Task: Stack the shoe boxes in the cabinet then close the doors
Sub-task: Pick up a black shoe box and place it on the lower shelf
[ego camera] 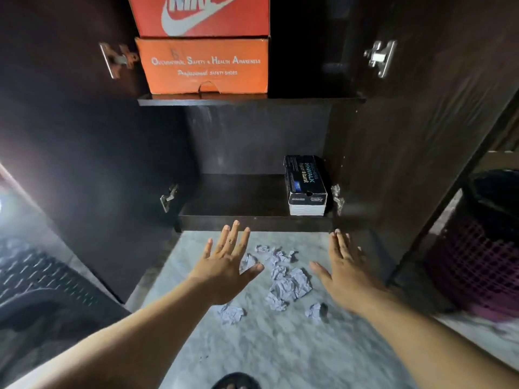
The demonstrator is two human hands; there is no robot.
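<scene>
Both hands reach forward over the marble floor point(280, 346), empty and flat with fingers spread: the left hand point(227, 268) at about 6 o'clock from the lower shelf edge, a ring on one finger, the right hand point(345, 273) at 5 o'clock, its fingertips blurred and just short of the right door point(421, 136). The dark cabinet point(252, 136) stands open, both doors swung wide; the left door point(70, 136) is so dim that only its hinges catch light. On the upper shelf point(250, 101) the orange safety-shoe box point(202, 66) bears the red Nike box point(199, 15), whose top is cut off by the frame at 12 o'clock. On the lower shelf point(224, 197) a black-and-white shoe box point(306, 186) sits at the far right, end-on, its print hard to read. Crumpled papers point(280, 276) lie scattered on the floor between and beneath the hands. At 3 o'clock a purple mesh basket point(477, 248) is partly cut off; at 6 o'clock a sandalled foot point(236, 381) barely shows.
</scene>
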